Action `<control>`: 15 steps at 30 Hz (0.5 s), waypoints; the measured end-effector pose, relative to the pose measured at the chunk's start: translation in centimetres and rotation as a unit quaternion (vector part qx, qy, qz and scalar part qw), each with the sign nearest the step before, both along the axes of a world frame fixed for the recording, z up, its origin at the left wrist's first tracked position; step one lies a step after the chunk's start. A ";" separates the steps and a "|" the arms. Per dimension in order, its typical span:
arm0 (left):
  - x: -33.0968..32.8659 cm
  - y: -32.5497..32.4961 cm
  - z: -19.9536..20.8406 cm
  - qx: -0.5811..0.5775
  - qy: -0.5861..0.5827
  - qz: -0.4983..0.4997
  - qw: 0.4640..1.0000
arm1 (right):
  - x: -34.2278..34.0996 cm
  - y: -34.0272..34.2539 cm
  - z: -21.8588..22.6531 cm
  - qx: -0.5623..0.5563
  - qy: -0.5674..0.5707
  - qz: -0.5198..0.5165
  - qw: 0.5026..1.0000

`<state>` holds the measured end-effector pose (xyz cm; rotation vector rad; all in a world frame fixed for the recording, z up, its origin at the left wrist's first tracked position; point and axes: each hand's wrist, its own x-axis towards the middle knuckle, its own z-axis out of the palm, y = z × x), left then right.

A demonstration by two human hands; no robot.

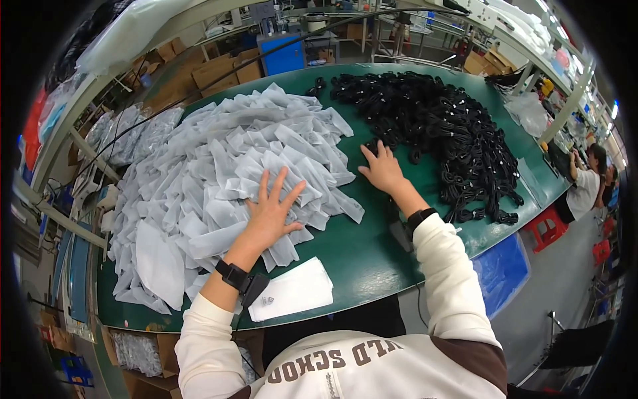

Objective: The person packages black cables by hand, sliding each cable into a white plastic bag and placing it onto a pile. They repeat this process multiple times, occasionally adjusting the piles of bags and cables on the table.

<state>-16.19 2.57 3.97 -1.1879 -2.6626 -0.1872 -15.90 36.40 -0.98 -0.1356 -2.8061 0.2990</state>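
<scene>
My left hand (269, 218) lies with fingers spread on a large heap of frosted, whitish plastic bags (219, 156) covering the left of the green table (362, 263). My right hand (385, 175) is at the near left edge of a pile of coiled black cables (445, 120); its fingers are apart and the tips are close to the nearest coils. Whether they touch a cable cannot be made out. Below my left hand, a neat stack of flat white bags (296, 289) sits near the table's front edge.
Cardboard boxes (229, 70) and a blue cabinet (282, 53) stand beyond the table. A metal frame (63, 136) rises at left. By the right front edge hangs a blue plastic sheet (502, 272). Farther right are a red stool (548, 228) and a seated person (585, 183).
</scene>
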 end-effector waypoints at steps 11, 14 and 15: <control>3.2 -3.8 1.8 -0.023 -0.030 -0.025 0.999 | 4.9 1.1 -1.5 0.117 0.085 0.059 0.988; 4.5 -6.7 2.2 -0.074 0.034 0.001 0.997 | 5.5 2.0 -1.2 0.091 0.101 0.045 0.990; 4.4 -7.7 2.3 -0.068 0.031 0.029 0.997 | 5.6 2.3 -1.1 0.099 0.110 0.037 0.988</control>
